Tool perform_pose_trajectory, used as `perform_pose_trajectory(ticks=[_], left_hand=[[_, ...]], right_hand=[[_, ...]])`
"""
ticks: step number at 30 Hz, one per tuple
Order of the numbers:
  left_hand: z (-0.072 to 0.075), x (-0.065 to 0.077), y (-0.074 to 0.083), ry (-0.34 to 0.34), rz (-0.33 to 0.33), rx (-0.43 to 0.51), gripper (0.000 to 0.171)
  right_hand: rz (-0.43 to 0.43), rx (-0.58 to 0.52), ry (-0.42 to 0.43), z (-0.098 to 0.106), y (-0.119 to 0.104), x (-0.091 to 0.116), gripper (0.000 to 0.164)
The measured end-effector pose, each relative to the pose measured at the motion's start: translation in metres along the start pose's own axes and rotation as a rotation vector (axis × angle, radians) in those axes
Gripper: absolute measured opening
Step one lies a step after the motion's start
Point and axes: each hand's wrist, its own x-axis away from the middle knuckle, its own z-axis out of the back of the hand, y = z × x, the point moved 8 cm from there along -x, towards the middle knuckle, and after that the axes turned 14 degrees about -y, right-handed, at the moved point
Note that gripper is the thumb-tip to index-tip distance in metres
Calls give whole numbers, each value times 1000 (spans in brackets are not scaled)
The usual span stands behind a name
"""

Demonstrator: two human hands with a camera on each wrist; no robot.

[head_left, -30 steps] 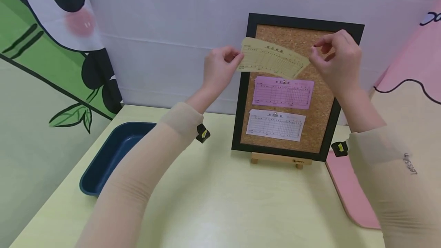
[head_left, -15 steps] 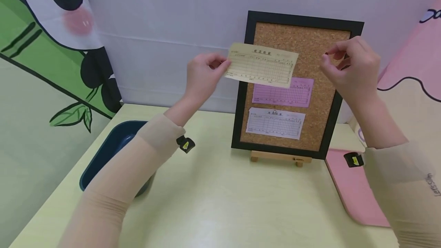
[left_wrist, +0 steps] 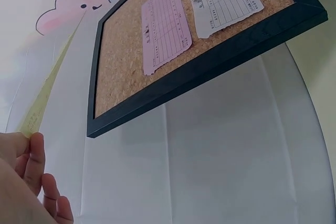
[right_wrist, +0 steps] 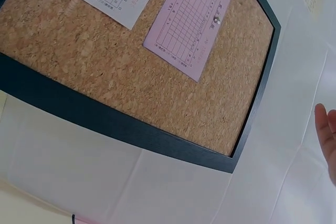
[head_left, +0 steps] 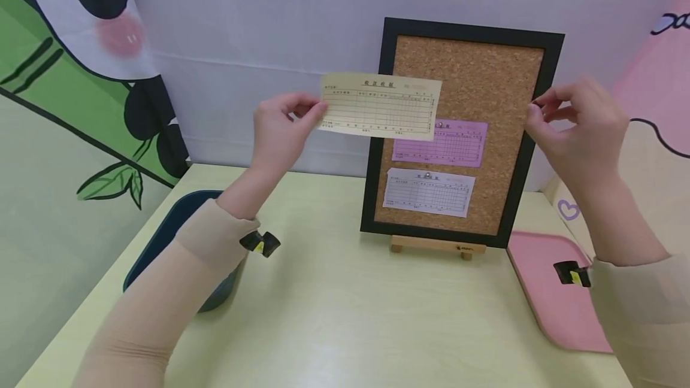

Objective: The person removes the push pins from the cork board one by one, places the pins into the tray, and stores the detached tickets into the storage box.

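My left hand (head_left: 284,130) pinches a yellow receipt slip (head_left: 377,106) by its left edge, in front of the left side of a black-framed cork board (head_left: 469,79). In the left wrist view this slip (left_wrist: 44,90) appears almost edge-on. My right hand (head_left: 582,130) is off the board's right edge, thumb and forefinger together on a tiny dark pin-like thing (head_left: 535,104), too small to make out well. A pink slip (head_left: 460,148), partly covered by the yellow one, and a white slip (head_left: 428,195) stay pinned to the cork.
The board leans on a small wooden easel (head_left: 436,245). A dark blue tray (head_left: 178,220) stands at the left, partly behind my left forearm. At the right lies a pink tray (head_left: 555,292), partly behind my right arm. A printed cloth (head_left: 259,23) hangs behind the table.
The yellow slip has moved left and away from the board's upper part, flattening from its bent shape, with my left hand. My right hand has drawn right and down.
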Motion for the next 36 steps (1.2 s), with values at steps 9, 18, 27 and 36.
perform_pose_trajectory(ticks=[9,18,27,36], left_hand=[[28,29,-18,37,64,12,30],[46,50,-34,45,149,-7,34],[70,65,-52,78,198,-96,41],[96,76,-69,93,220,-149,37]], right_hand=[[-54,82,39,23,10,26,29],[-74,108,47,35,14,50,36],[-130,90,-6,40,28,75,32],[-159,74,-34,40,44,96,30]])
